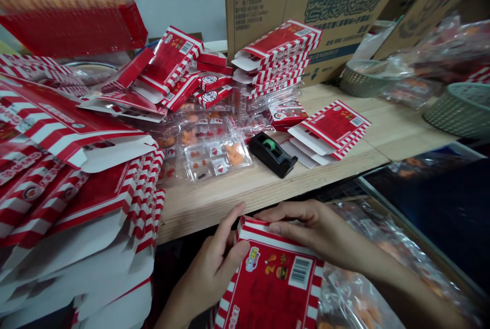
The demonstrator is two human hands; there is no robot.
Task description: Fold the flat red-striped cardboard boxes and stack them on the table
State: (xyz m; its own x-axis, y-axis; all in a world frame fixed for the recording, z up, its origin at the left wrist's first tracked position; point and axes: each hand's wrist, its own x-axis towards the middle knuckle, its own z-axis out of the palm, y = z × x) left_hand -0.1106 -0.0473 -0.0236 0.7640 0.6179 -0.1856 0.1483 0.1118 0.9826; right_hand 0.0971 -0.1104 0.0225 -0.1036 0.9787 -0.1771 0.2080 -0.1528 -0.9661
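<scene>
A red box with white stripes and a barcode [273, 283] is held in front of the table edge, its far end towards the tabletop. My left hand [218, 262] grips the box's left side, thumb on the printed face. Across the far end lies my right hand [298, 221], its fingers bent over the edge and pressing there. The box's near end runs out of the picture. On the table beyond are a black tape dispenser [272, 154] with a green core and a clear packet of orange pieces [216, 158].
Many striped cartons with loose flaps [103, 216] fill the left side. More boxes [275, 53] are stacked before a large brown carton [325, 7]. Two flat cartons [333, 130] lie right of the dispenser. Mesh baskets [459, 109] stand at right; bagged packets [367, 293] lie below.
</scene>
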